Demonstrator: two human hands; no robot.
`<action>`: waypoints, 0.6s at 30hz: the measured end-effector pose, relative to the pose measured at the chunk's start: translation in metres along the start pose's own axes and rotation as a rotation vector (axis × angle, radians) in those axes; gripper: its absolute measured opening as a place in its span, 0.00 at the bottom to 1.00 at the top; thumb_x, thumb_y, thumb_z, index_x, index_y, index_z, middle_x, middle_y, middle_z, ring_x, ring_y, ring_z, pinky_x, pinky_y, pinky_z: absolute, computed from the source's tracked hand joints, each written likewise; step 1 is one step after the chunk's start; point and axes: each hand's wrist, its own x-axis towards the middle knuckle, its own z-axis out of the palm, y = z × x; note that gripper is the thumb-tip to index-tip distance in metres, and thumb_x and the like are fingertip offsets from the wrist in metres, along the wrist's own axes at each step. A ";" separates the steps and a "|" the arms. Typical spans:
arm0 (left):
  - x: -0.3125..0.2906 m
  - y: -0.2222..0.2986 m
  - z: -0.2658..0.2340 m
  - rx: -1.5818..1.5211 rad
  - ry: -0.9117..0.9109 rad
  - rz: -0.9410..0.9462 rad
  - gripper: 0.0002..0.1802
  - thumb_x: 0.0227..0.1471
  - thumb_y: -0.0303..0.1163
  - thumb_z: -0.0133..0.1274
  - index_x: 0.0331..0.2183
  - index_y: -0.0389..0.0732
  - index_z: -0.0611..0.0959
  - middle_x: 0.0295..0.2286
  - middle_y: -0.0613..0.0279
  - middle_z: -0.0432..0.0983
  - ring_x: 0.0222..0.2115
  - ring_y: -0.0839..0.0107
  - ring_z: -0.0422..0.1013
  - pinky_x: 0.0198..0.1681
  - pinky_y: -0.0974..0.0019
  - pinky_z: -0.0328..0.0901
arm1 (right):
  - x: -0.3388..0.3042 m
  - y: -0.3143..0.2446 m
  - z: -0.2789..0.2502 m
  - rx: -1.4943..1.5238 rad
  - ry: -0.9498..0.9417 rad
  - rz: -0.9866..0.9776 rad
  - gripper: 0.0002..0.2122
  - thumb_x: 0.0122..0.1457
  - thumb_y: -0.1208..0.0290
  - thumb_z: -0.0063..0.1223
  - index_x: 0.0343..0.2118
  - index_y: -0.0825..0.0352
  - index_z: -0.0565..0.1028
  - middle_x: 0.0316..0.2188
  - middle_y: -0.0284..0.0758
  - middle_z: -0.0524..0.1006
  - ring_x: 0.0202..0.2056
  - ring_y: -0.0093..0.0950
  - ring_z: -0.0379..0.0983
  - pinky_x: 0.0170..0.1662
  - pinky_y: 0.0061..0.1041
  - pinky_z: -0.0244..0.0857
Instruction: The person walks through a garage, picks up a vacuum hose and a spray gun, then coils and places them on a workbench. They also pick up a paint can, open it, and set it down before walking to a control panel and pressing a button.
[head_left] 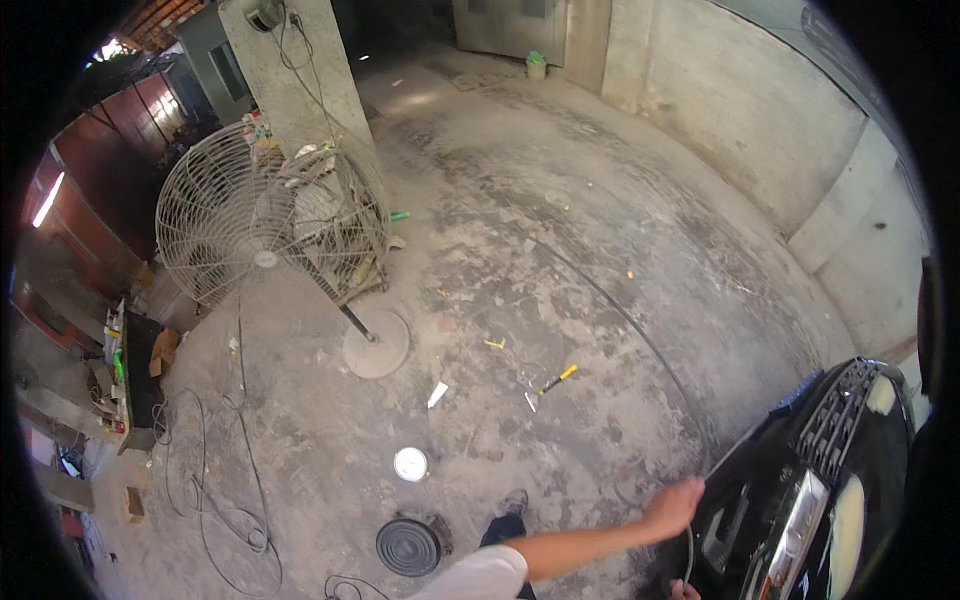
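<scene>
Shows left hand [675,510] at lower right, just beside black car front [765,475]. Has left fingers curled together, clamped on thin grey line [690,548] descending from the fist. Shows right hand [686,591] at the lower edge, mostly cut off, next to the same line; cannot tell state of right fingers. Locates thin grey line between the 2 hands, along near side of car front. Notes 1 grille [838,412] and 1 shiny panel [803,515] on car front. Records dark hose [625,312] curving across stained floor [480,290] toward left hand. Lists also on floor: 1 yellow-handled tool [562,377], 1 white tube [437,394], 1 white round container [410,464], 1 dark round stool [408,547], 1 large pedestal fan [265,220].
</scene>
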 end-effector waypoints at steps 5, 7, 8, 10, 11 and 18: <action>-0.039 -0.004 0.110 0.025 -0.255 -0.014 0.20 0.63 0.44 0.36 0.34 0.36 0.73 0.21 0.41 0.76 0.24 0.42 0.74 0.26 0.42 0.67 | 0.033 0.043 -0.015 -0.199 0.092 0.158 0.19 0.62 0.55 0.54 0.42 0.71 0.76 0.19 0.25 0.68 0.19 0.16 0.59 0.21 0.19 0.53; -0.050 -0.008 0.147 0.068 -0.353 0.016 0.21 0.64 0.42 0.36 0.35 0.32 0.73 0.20 0.42 0.76 0.23 0.44 0.74 0.24 0.43 0.67 | 0.032 0.061 -0.028 -0.010 0.204 -0.036 0.21 0.63 0.56 0.52 0.46 0.71 0.74 0.21 0.26 0.70 0.19 0.16 0.59 0.22 0.18 0.52; -0.056 -0.009 0.164 0.050 -0.376 0.026 0.20 0.64 0.42 0.37 0.34 0.32 0.73 0.20 0.42 0.76 0.23 0.44 0.74 0.24 0.44 0.67 | 0.030 0.068 -0.034 0.084 0.263 -0.129 0.21 0.63 0.56 0.52 0.48 0.72 0.73 0.22 0.26 0.70 0.20 0.16 0.58 0.22 0.18 0.52; -0.065 -0.004 0.195 0.022 -0.424 0.053 0.20 0.64 0.41 0.37 0.33 0.33 0.73 0.20 0.42 0.77 0.23 0.45 0.75 0.23 0.45 0.68 | 0.023 0.074 -0.046 0.136 0.244 -0.069 0.23 0.64 0.56 0.50 0.52 0.71 0.71 0.23 0.25 0.69 0.20 0.15 0.56 0.22 0.19 0.50; -0.068 0.001 0.209 0.063 -0.393 0.010 0.19 0.63 0.41 0.37 0.33 0.33 0.73 0.21 0.43 0.77 0.23 0.45 0.75 0.24 0.45 0.69 | 0.019 0.076 -0.053 0.180 0.261 -0.059 0.22 0.64 0.56 0.50 0.50 0.71 0.72 0.22 0.24 0.68 0.20 0.15 0.55 0.22 0.19 0.49; -0.037 0.054 0.297 0.168 -0.102 0.055 0.18 0.63 0.38 0.38 0.31 0.33 0.73 0.20 0.43 0.76 0.23 0.48 0.76 0.23 0.48 0.71 | -0.036 0.132 -0.110 0.245 0.296 0.130 0.11 0.64 0.64 0.47 0.29 0.66 0.72 0.18 0.24 0.63 0.19 0.19 0.55 0.22 0.22 0.49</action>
